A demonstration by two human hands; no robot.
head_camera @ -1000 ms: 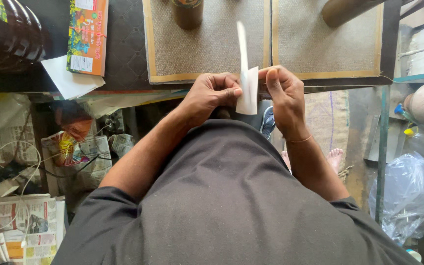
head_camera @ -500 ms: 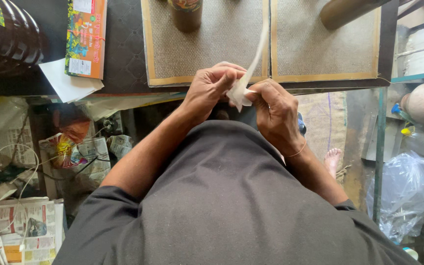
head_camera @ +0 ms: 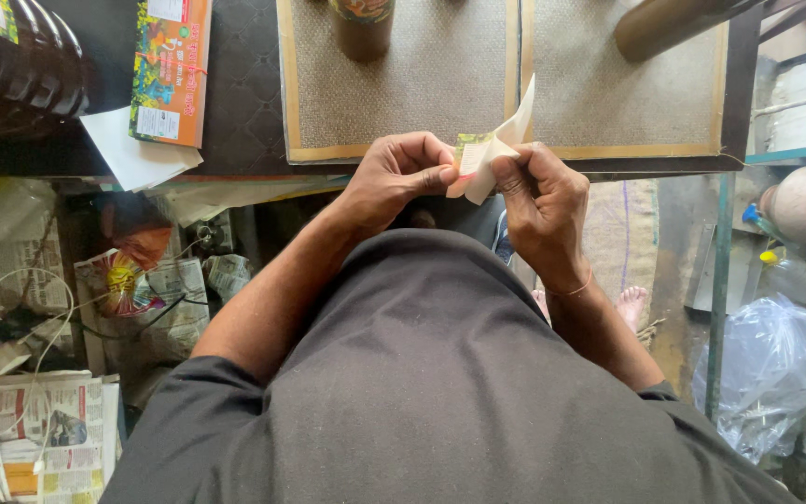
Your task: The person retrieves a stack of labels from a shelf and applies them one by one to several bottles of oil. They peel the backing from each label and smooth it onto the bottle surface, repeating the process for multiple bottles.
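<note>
Both hands meet over my lap, at the near edge of a dark table (head_camera: 244, 103). My left hand (head_camera: 394, 177) and my right hand (head_camera: 543, 201) pinch a small sheet of white paper (head_camera: 501, 145) between them. The sheet is folded; its lower left part shows a coloured printed face, green and orange. Its top corner points up over the tan mat (head_camera: 636, 93). My grey shirt fills the bottom of the view.
Two tan woven mats (head_camera: 403, 84) lie on the table, with a brown bottle (head_camera: 363, 28) and a brown cylinder (head_camera: 664, 28) on them. A big dark jug (head_camera: 11, 65), a colourful booklet (head_camera: 170, 70) and white paper sit left. Newspapers (head_camera: 39, 429) and wires lie below; a plastic bag (head_camera: 767, 373) sits right.
The paper strip stood upright one second ago; since then my hands have folded it over and peeled it, so a coloured printed side now shows. My hands stayed close together.
</note>
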